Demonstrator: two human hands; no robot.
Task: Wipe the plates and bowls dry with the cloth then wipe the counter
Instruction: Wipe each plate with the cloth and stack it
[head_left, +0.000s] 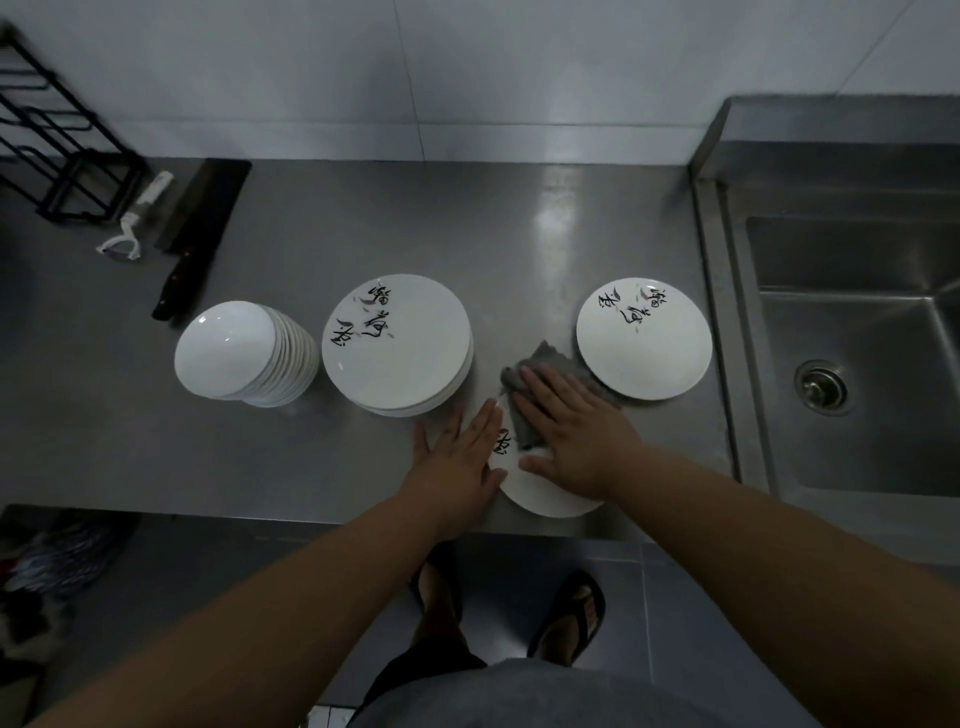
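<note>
Steel counter (311, 467) under dim light. At lower centre, plate (545, 493) mostly hidden beneath both hands. Right hand (576, 436) flat, fingers straight, pressing grey cloth (524, 384) onto it. Left hand (462, 462) flat, steadying its left rim. Bowl stack (228, 353), plate stack (400, 353) at mid-left; single plate (649, 353) right; sink (852, 364) cut off at right edge.

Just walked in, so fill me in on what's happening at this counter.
A person is drying dishes. The right hand presses a grey cloth flat onto a plate at the counter's front edge, while the left hand steadies that plate with straight fingers. A stack of plates and a stack of bowls sit to the left; a single plate lies near the sink.
</note>
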